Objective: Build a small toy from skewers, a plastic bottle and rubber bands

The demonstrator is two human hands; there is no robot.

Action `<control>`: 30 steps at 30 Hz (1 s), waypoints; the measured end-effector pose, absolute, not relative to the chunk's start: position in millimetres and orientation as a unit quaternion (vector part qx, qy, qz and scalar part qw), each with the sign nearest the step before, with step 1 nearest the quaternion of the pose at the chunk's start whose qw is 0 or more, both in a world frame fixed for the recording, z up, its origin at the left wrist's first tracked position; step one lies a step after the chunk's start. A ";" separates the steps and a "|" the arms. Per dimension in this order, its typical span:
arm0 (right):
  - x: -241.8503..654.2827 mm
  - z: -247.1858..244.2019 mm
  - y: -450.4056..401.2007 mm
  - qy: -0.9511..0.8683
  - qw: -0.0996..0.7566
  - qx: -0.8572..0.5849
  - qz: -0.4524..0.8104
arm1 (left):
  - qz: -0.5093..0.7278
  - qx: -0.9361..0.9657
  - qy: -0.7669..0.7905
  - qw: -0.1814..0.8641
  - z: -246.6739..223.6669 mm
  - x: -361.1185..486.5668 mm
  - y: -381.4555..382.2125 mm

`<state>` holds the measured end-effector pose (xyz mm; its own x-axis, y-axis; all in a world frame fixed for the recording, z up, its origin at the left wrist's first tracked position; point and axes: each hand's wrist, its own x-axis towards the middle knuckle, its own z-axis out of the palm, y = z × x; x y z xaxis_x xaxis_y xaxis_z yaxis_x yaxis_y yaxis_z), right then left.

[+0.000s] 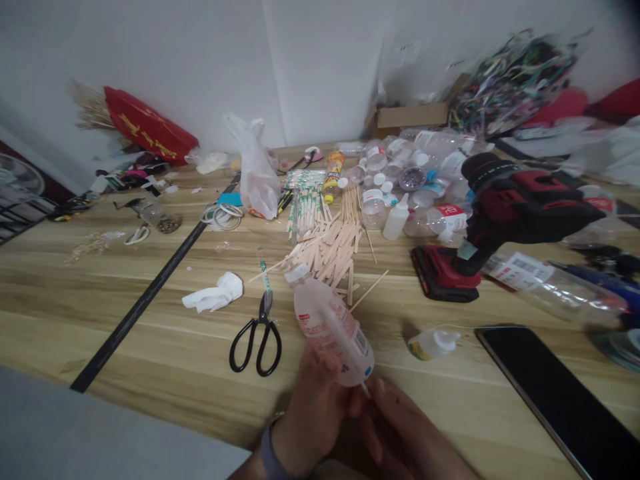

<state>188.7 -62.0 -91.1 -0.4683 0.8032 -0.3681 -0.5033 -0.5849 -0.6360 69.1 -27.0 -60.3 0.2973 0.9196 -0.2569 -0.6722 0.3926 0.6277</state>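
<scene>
A translucent plastic bottle [327,327] with red print and a white cap is tilted over the table, its cap pointing away from me. My left hand [315,393] is wrapped round its lower part. My right hand [400,417] pinches a thin pale stick [365,388] against the bottle's base; whether the stick enters the base I cannot tell. Left of the bottle lie black-handled scissors [260,333]. Beyond it is a pile of flat wooden sticks [327,250]. A small glue bottle [433,344] lies on its side to the right.
A red and black cordless drill [520,207] stands at the right, near a dark phone [555,393]. Several clear plastic bottles [375,207] are heaped at the back. A crumpled tissue [215,293] lies left of the scissors, and a white plastic bag [257,170] stands behind.
</scene>
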 end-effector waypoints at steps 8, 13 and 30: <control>188.8 -91.9 -62.2 -0.218 0.392 -0.322 0.834 | 0.544 0.191 0.317 0.753 -58.3 68.8 -27.3; 187.7 -92.5 -66.3 -0.222 0.395 -0.331 0.827 | 0.507 0.196 0.290 0.788 -59.8 68.7 -30.1; 186.9 -102.4 -66.9 -0.211 0.403 -0.311 0.835 | 0.545 0.186 0.298 0.761 -56.9 67.8 -30.6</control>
<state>186.9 -66.9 -102.4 -0.4820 0.8037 -0.3490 -0.5419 -0.5864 -0.6021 67.8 -30.6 -56.9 0.2283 0.9406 -0.2512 -0.7184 0.3369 0.6086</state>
